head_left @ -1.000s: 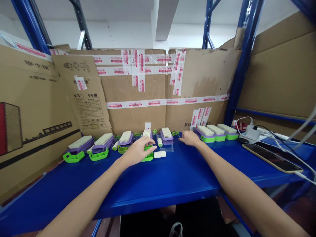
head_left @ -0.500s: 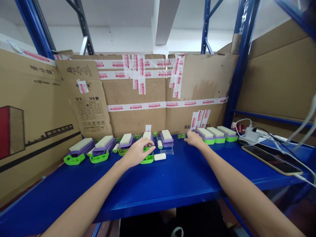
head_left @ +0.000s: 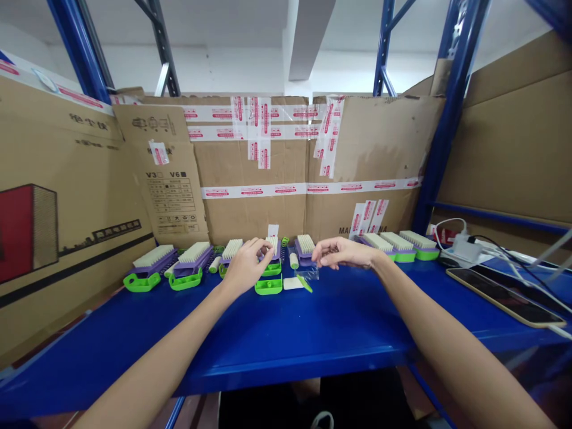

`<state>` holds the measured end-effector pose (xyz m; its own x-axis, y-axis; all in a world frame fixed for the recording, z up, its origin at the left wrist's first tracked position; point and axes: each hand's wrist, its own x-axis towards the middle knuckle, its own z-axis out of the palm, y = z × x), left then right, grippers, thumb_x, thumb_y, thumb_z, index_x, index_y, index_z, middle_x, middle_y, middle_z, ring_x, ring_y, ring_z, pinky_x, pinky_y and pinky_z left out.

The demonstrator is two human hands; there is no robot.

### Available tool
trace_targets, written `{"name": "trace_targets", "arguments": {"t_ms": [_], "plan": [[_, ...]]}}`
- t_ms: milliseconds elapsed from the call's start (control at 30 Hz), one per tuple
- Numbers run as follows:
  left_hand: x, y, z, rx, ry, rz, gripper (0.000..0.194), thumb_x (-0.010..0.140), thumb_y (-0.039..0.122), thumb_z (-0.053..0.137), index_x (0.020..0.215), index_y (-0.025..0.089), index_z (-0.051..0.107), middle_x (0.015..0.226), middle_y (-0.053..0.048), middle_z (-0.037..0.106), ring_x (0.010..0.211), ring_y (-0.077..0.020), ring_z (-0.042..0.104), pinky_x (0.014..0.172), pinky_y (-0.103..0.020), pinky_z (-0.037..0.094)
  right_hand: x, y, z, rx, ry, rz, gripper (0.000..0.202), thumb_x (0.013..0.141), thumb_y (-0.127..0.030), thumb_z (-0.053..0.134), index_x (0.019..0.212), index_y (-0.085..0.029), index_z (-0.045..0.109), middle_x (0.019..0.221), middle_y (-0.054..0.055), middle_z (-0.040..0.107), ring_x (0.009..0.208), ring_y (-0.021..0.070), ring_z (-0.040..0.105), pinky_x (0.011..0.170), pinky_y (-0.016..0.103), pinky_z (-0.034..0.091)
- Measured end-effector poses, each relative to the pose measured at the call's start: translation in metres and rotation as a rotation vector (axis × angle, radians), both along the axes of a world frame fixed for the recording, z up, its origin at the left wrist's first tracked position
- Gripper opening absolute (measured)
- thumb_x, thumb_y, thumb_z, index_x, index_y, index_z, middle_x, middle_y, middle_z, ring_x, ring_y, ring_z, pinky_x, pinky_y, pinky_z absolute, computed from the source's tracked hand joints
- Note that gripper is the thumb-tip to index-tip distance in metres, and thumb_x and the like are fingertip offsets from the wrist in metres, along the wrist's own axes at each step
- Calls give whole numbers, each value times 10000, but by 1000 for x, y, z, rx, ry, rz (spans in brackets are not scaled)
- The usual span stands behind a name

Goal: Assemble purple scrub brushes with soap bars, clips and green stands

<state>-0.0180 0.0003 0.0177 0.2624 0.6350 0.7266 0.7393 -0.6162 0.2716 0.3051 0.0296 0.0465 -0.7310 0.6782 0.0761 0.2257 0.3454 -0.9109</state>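
My left hand (head_left: pixel 248 262) hovers over a purple brush with pale bristles, fingers loosely bent and apart, nothing seen in it. Just right of it lies a bright green plastic holder (head_left: pixel 269 286), with a white roller (head_left: pixel 293 283) beside it. A small green piece (head_left: pixel 305 283) slants at the roller's right end; whether it touches the shelf I cannot tell. Above and to the right, my right hand (head_left: pixel 342 252) is open with its fingers half curled, near a purple brush (head_left: pixel 305 245) and a clear plastic piece (head_left: pixel 313 273). Another small roller (head_left: pixel 294 260) is close by.
Two purple brushes with green handles (head_left: pixel 142 282) stand at the left. Several brushes on green bases (head_left: pixel 404 255) line the back right. A phone (head_left: pixel 504 297), charger and cables (head_left: pixel 467 245) occupy the right end. Cardboard walls (head_left: pixel 254 214) enclose the blue shelf (head_left: pixel 286 339).
My right hand has come left from the back of the shelf. The small green piece that lay there is now by the white roller, out of my fingers. My left hand stays nearly in place.
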Motion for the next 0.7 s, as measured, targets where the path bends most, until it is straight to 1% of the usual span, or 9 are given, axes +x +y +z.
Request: {"name": "trace_targets", "arguments": {"t_ms": [33, 100, 300, 433, 567, 700], "plan": [[0, 0, 0, 0, -1, -2, 185, 1055, 362, 576, 982, 229, 683, 896, -13, 687, 904, -225, 661, 833, -362, 484, 0, -1, 0, -46, -37, 63, 431, 786, -451, 920, 1076, -180, 752, 956, 29, 756, 692, 96, 597, 626, 229, 479], [0, 0, -1, -4, 5, -11, 184, 1054, 362, 573, 986, 229, 682, 897, -14, 689, 894, -223, 662, 826, -362, 486, 0, -2, -2, -98, -110, 145, 437, 770, -441, 940, 1051, -176, 735, 947, 23, 763, 684, 93, 613, 609, 219, 484], [0, 2, -3, -45, 20, -38, 189, 1061, 379, 570, 1019, 235, 685, 928, -13, 699, 885, -214, 669, 802, -354, 496, -3, -2, -4, -124, -226, 254, 430, 747, -412, 964, 1000, -170, 715, 954, 15, 767, 683, 86, 623, 591, 203, 497], [0, 2, -5, -60, 36, -59, 191, 1066, 384, 569, 1039, 240, 692, 937, -16, 707, 880, -213, 673, 782, -346, 504, -4, -1, -8, -136, -284, 266, 467, 728, -424, 973, 1019, -169, 711, 951, 11, 760, 683, 92, 643, 604, 216, 499], [-1, 3, -6, -61, 51, -68, 190, 1067, 385, 572, 1062, 246, 700, 954, -18, 720, 894, -216, 681, 775, -339, 508, -6, 3, -14, -175, -342, 269, 530, 677, -454, 992, 1013, -166, 700, 862, 3, 756, 725, 134, 686, 661, 251, 509], [-1, 3, -6, -71, 55, -62, 187, 1069, 387, 572, 1055, 246, 696, 953, -14, 722, 899, -217, 685, 791, -345, 507, -8, 3, -17, -115, -365, 267, 482, 691, -465, 979, 972, -167, 725, 854, 14, 766, 822, 157, 699, 732, 265, 497]]}}
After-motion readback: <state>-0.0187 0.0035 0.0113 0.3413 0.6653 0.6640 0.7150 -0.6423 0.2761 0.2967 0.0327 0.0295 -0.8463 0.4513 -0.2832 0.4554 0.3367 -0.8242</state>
